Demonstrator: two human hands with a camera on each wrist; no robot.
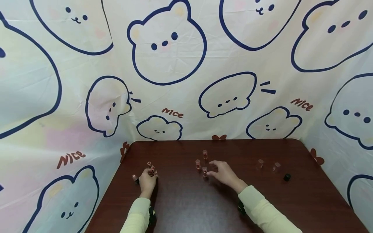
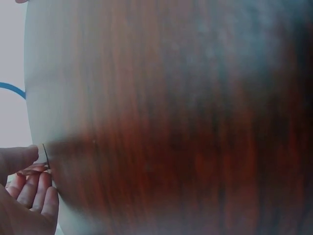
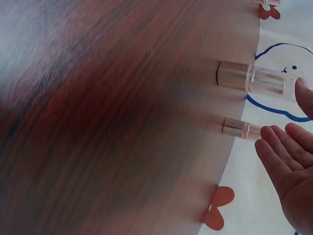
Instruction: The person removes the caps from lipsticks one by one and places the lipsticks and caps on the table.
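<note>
Reaching with loose, spread fingers, the right hand [image 1: 225, 174] hovers just right of three upright lipstick tubes [image 1: 205, 171].
The nearest tube stands at its fingertips; the left hand [image 1: 147, 181], well apart, clutches several more tubes [image 1: 151, 168].

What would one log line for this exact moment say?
left hand: holds small tubes | right hand: open, fingers near upright tubes | table: clear caps, black cap at right

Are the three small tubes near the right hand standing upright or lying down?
Upright. The three small tubes stand on end on the table, beside the right hand.
</note>
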